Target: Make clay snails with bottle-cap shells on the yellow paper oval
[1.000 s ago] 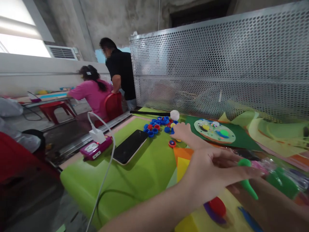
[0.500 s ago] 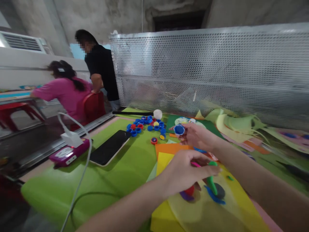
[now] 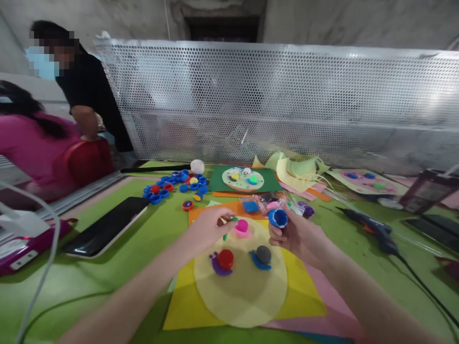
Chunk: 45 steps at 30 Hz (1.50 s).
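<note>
My left hand (image 3: 210,229) pinches a thin strip of green modelling clay (image 3: 225,236) above the upper left of a pale yellow paper disc (image 3: 240,301). In my right hand (image 3: 301,236) is a blue bottle cap (image 3: 278,218), its hollow side toward me, above the disc's upper right. Three snail shapes lie on the disc: a red cap with purple clay (image 3: 225,259), a grey cap with blue clay (image 3: 264,255), and a pink one (image 3: 242,226) close to my left fingers. Yellow paper (image 3: 182,306) lies under the disc.
Several loose caps (image 3: 165,186) lie at the back left, near a phone (image 3: 107,227) and a purple power strip (image 3: 36,248). A glue gun (image 3: 373,231) with its cord rests at right. Behind stands a perforated metal panel (image 3: 251,95); two people are at left.
My view has swung to the right. My left hand has moved off the lower snails toward the disc's upper left, still with the green clay. The blue cap stays in my right hand.
</note>
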### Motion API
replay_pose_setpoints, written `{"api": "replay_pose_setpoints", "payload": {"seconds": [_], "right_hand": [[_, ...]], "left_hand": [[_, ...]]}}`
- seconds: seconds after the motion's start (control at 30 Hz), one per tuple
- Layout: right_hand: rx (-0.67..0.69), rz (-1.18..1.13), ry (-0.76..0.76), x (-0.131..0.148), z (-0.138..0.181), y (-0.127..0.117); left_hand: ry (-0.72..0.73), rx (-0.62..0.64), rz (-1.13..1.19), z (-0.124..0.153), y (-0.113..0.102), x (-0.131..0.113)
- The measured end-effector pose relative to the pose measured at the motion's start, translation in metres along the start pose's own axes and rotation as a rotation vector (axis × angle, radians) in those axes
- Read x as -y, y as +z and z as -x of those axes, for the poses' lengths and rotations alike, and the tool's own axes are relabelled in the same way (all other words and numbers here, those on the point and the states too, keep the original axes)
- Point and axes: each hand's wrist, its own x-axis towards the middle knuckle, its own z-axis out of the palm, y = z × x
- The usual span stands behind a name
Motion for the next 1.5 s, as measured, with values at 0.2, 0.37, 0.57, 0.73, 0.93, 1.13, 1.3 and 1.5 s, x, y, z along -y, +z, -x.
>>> {"api": "replay_pose_setpoints", "payload": {"seconds": [0.2, 0.37, 0.57, 0.73, 0.93, 1.13, 1.3, 1.5], "right_hand": [[0.043, 0.02, 0.083, -0.005, 0.004, -0.004], [0.061, 0.186, 0.052, -0.009, 0.009, 0.001], [0.002, 0.378, -0.005, -0.015, 0.011, 0.007], [-0.001, 0.509, -0.061, -0.019, 0.017, 0.024], [-0.201, 1.028, -0.387, -0.02, 0.029, 0.021], [-0.15, 1.618, -0.798, -0.009, 0.031, 0.025], [-0.143, 1.502, -0.783, -0.017, 0.031, 0.028], [-0.223, 1.379, -0.886, -0.02, 0.032, 0.028]], "left_hand": [[-0.015, 0.027, -0.189, 0.001, 0.0, 0.01], [-0.038, 0.029, -0.367, 0.005, -0.004, 0.01], [-0.03, -0.081, -0.554, 0.014, -0.002, -0.005], [0.411, -0.038, -0.322, 0.025, 0.019, -0.022], [0.451, -0.215, -0.305, 0.03, 0.029, -0.022], [0.545, -0.184, -0.367, 0.034, 0.032, -0.023], [0.5, -0.181, -0.3, 0.037, 0.039, -0.026], [0.453, -0.194, -0.201, 0.039, 0.04, -0.03]]}}
